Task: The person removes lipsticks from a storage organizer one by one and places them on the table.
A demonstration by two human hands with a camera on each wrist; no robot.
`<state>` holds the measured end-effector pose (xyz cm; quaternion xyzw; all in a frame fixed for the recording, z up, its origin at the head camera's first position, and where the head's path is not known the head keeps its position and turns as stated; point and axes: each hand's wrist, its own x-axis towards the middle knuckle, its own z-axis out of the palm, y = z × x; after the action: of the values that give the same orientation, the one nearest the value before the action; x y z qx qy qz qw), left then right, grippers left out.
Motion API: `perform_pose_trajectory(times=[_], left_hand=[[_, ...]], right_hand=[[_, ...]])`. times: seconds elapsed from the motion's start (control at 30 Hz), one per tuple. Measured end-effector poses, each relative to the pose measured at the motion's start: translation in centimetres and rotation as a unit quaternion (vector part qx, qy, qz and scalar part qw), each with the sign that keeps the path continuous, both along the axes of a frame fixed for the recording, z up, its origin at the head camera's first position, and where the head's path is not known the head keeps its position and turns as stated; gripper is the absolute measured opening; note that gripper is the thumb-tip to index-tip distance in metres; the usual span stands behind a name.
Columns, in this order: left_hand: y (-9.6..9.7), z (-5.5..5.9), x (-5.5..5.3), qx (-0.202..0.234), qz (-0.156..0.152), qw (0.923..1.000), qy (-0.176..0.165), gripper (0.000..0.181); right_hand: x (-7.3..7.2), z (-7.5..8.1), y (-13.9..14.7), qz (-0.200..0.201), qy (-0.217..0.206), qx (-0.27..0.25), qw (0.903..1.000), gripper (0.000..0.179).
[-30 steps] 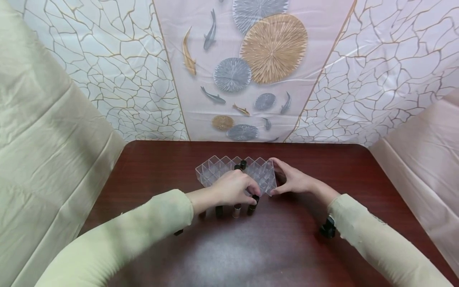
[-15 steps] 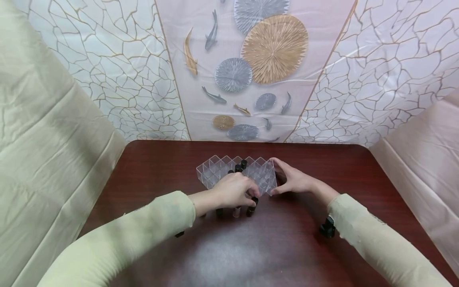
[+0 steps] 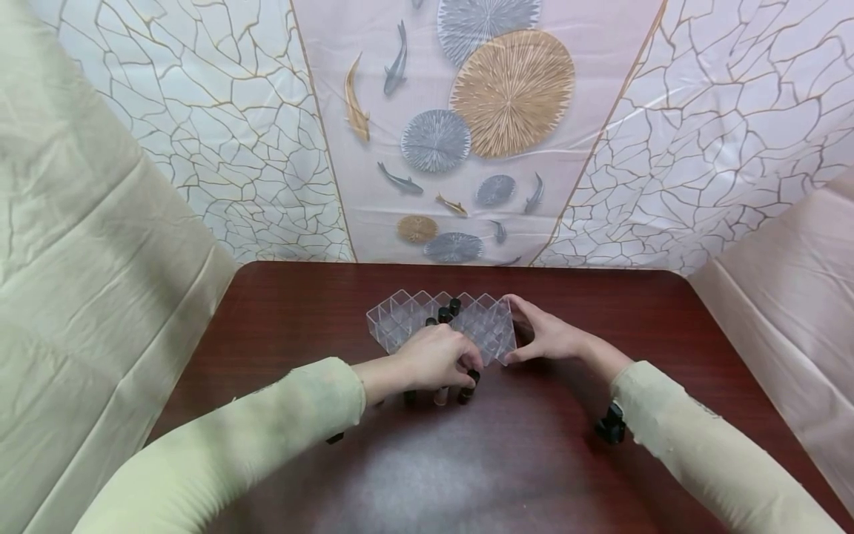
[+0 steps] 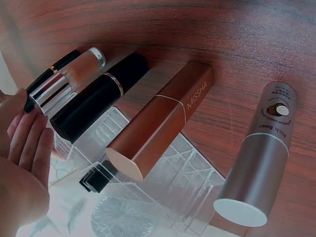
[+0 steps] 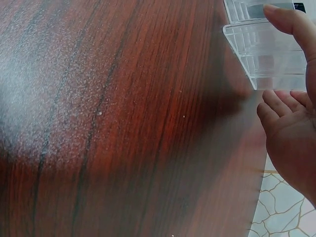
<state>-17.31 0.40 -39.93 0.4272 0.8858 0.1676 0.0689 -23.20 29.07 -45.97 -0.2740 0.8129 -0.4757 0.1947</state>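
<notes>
"Left grip (image 3: 439, 356): what is held by it?"

"Pinched by it is the cap of a black tube (image 3: 466, 394), at five o'clock from the clear rack (image 3: 482, 320); whether the base is off the table (image 3: 427, 475) cannot be told."

"And the right grip (image 3: 548, 335)?"

"Closed on the rack's three o'clock end, by which the rack is apparently steadied."

"Which step is in hand?"

"Picking up for loading, it is judged: black caps (image 3: 445, 314) are seen at the rack, while a bronze tube (image 4: 163, 118) and a grey tube (image 4: 261, 153) are seen outside."

"Next?"

"A straight lift is probably called for, then a carry towards eleven o'clock, into an unfilled compartment."
</notes>
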Motion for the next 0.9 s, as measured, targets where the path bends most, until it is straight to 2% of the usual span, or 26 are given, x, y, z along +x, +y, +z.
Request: perform_pose_trajectory(times=[0.5,0.9], left_hand=[[-0.43,0.21,-0.15,-0.012,-0.012,0.9997,-0.015,0.022],[-0.22,-0.31,0.18,0.012,-0.023,0.9996,-0.009,0.021]], right_hand=[[0.31,0.18,0.05,-0.008,-0.003,0.003,1.0000,0.099],[0.27,0.21,-0.03,-0.002,0.016,0.011,0.9998,0.099]])
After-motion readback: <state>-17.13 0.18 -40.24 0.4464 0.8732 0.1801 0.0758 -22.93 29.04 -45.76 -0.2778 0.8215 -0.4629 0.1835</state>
